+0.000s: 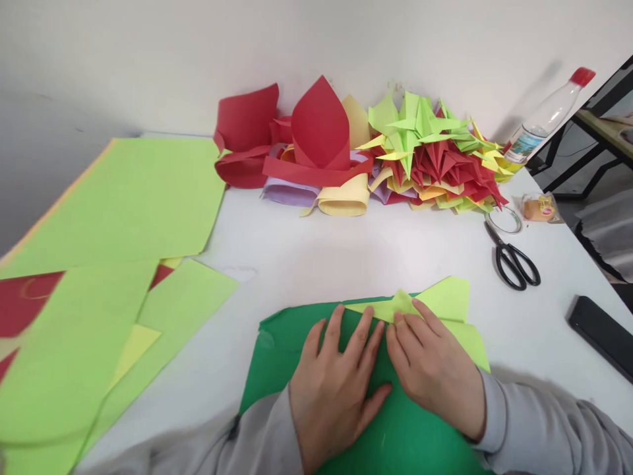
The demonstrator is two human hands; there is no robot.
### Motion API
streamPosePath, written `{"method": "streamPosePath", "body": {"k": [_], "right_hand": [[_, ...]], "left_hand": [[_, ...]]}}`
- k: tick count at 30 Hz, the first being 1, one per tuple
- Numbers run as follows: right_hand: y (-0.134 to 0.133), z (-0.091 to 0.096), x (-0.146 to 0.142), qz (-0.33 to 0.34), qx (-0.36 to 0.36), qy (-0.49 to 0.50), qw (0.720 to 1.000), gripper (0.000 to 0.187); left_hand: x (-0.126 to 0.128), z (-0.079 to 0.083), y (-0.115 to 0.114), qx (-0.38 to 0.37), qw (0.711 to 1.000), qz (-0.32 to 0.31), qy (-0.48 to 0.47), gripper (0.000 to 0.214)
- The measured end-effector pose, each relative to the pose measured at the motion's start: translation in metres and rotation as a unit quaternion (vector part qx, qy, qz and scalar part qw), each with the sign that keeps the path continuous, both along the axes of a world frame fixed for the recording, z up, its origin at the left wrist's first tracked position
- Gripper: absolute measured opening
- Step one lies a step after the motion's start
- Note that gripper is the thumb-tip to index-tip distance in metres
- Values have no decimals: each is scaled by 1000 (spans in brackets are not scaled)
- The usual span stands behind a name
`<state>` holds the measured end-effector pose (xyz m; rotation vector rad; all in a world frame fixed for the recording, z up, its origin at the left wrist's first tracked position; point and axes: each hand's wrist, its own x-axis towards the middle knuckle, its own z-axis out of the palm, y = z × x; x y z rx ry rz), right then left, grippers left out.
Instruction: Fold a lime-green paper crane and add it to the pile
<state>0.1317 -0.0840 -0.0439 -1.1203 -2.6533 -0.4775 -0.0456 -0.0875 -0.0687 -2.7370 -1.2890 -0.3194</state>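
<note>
A light green sheet of folded paper (448, 300) lies along the far edge of a dark green board or mat (274, 353). My left hand (339, 382) rests flat on the mat with fingers spread, their tips at the left, narrow end of the paper. Close beside it, my right hand (435, 363) has its fingers bent and drawn together on the paper's folded part, gripping it near the middle. A small raised flap shows above the right fingertips. The paper under the fingers is hidden.
Light green sheets (123, 198) are stacked at left. Rolled red paper pieces (321, 125) and a pile of folded paper spikes (435, 152) line the wall. At right are black-handled scissors (514, 260), a tape roll (505, 220), a bottle (548, 119) and a black case (601, 333).
</note>
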Motion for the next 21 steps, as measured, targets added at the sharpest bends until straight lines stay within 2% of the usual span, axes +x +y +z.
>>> {"method": "streamPosePath", "body": {"k": [7, 12, 16, 21], "right_hand": [[-1, 1, -1, -1, 0, 1, 1000, 31], [0, -1, 0, 1, -6, 1, 1000, 29], [0, -2, 0, 2, -2, 7, 1000, 29], [-1, -2, 0, 2, 2, 3, 1000, 28]], "left_hand": [[0, 3, 1, -20, 1000, 15, 14, 60], [-1, 4, 0, -8, 1000, 20, 6, 62], [-1, 6, 0, -14, 1000, 7, -10, 60], [-1, 0, 3, -2, 1000, -10, -1, 60]]}}
